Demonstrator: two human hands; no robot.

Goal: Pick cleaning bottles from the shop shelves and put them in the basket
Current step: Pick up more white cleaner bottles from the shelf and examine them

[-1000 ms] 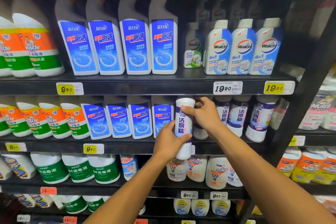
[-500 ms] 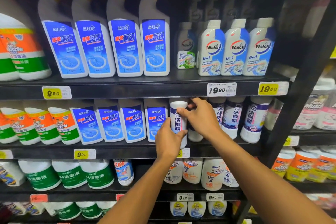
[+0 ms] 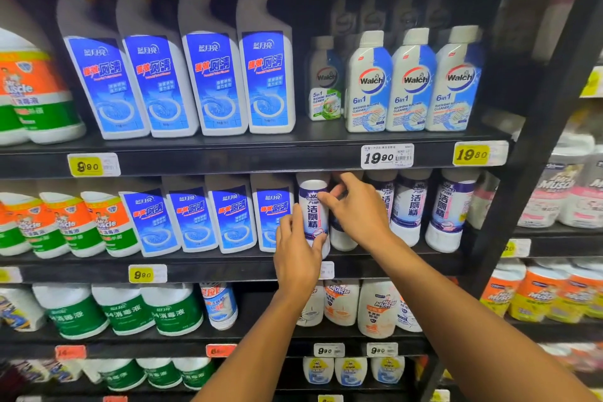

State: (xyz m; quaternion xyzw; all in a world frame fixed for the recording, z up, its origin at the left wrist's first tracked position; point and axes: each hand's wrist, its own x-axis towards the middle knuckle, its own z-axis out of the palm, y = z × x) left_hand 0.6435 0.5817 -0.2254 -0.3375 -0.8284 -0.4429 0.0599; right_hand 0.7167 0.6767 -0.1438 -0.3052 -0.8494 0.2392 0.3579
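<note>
A: Standing upright on the middle shelf (image 3: 228, 266), the bottle (image 3: 314, 215) is being held by both hands; its long axis is running vertically.

B: Which grip?

A: The left hand (image 3: 298, 253) is curling round its base; the right hand (image 3: 355, 210) is pinching near its cap. Both are touching it; the left is gripping more fully.

B: Counts?

A: Three matching bottles are standing to the right, perhaps another behind. No basket is showing.

- The bottle fronts and price tags (image 3: 387, 157) were brightly and evenly lit from the aisle side.
- The shelf recesses behind the bottles fell into deep shadow.
- The wide lens bowed the shelves (image 3: 228, 153) and leaned the black upright (image 3: 535, 140) at right.
- The edges were smeared and soft; the centre labels read fairly sharp.
</note>
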